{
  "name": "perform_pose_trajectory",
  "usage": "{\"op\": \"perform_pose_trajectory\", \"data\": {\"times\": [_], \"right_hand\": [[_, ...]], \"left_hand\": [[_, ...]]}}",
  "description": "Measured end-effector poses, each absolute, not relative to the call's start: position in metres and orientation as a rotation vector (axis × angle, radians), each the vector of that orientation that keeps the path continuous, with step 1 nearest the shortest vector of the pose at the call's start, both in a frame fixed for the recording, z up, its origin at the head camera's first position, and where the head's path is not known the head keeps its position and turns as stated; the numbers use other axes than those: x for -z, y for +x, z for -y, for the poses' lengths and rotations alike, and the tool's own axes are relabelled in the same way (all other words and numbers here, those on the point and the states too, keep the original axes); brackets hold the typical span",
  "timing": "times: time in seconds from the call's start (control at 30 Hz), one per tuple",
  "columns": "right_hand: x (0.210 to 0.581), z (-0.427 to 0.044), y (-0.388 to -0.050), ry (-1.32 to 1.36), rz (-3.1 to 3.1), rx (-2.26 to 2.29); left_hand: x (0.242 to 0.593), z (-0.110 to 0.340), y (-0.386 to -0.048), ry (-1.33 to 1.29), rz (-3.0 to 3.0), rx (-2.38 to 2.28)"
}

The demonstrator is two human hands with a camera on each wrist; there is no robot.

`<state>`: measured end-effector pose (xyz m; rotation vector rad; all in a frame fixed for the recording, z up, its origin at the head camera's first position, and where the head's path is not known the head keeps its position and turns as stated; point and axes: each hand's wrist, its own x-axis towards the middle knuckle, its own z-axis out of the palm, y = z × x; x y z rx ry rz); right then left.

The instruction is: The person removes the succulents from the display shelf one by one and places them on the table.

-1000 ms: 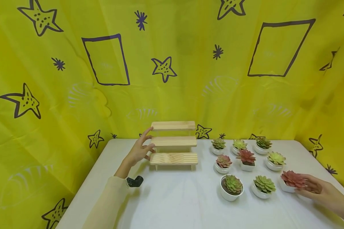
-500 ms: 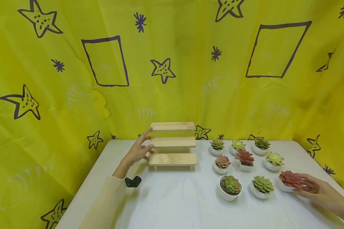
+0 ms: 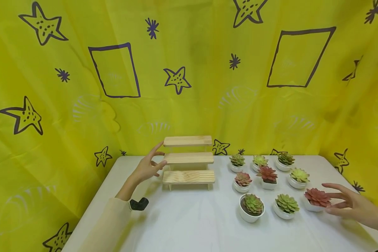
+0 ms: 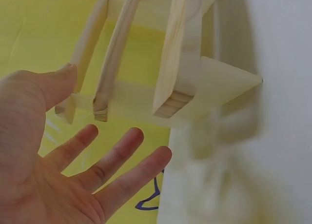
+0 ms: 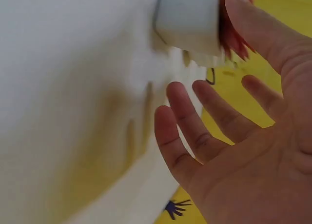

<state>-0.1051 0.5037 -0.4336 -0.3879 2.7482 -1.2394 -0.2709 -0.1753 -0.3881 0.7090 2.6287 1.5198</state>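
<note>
A three-tier wooden shelf stand stands at the back middle of the white table. My left hand is at the stand's left end, fingers spread and relaxed; in the left wrist view most fingers are apart from the planks, and whether the one at the top plank touches is unclear. At the right, my right hand is spread beside a red succulent in a white square pot. Its thumb is close to the plant; the other fingers are off the pot.
Left of the right hand stand several more potted succulents, among them a green one, a larger pot, a second red one and a pink one. A yellow patterned curtain hangs behind the table.
My left hand has drawn slightly left, its fingers loosening from the stand. My right hand's fingers have spread away from the red succulent's pot. The head view has shifted a little.
</note>
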Motion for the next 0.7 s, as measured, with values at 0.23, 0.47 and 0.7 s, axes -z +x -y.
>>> {"op": "perform_pose_trajectory", "data": {"times": [0.23,0.47,0.7], "right_hand": [[0.414,-0.504,-0.107,-0.432,-2.859,1.162],[0.391,-0.485,-0.113,-0.408,-3.034,1.032],[0.362,-0.436,-0.119,-0.435,-3.265,0.762]], "left_hand": [[0.376,0.188,-0.265,0.772,-2.725,-1.423],[0.373,0.193,-0.257,0.889,-2.867,-1.295],[0.369,0.188,-0.241,0.953,-3.111,-1.014]]}}
